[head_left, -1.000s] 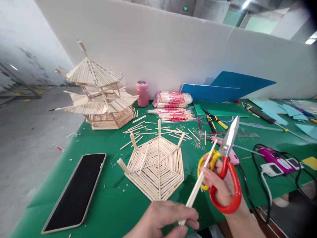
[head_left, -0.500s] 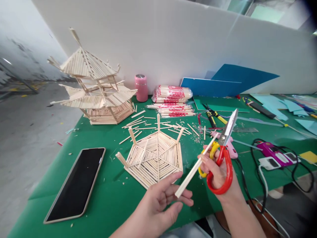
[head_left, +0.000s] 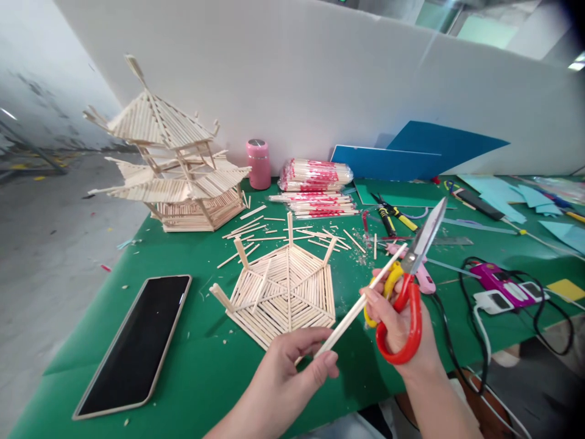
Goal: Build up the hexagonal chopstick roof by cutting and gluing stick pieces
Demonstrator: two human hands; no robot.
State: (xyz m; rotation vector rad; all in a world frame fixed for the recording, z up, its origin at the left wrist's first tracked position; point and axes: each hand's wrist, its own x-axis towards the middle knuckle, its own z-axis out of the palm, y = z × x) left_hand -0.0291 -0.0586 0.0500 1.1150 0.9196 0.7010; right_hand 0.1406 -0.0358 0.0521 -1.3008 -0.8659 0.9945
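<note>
A pair of pale wooden chopsticks (head_left: 351, 314) slants between my two hands. My left hand (head_left: 297, 369) closes thumb and fingers on its lower end. Higher up, my right hand (head_left: 404, 323) pinches the chopsticks and also holds scissors (head_left: 414, 305) with one red and one yellow handle, blades pointing up and away. Just beyond my left hand lies a flat polygonal base of wooden sticks (head_left: 283, 292), with several short posts upright at its corners and a loose-looking stick across its top.
A stick pagoda model (head_left: 183, 177) stands back left, near a pink flask (head_left: 258, 164). Bagged chopsticks (head_left: 315, 177), cut stick pieces (head_left: 247, 228) and pliers (head_left: 393, 216) lie behind the base. A phone (head_left: 134, 347) is at left; a pink glue gun (head_left: 425, 277) and corded power strip (head_left: 507, 283) at right.
My left hand's fingers have closed on the lower end of the chopsticks, where they were spread beside it before. The scissors stay in my right hand, tilted slightly more to the right.
</note>
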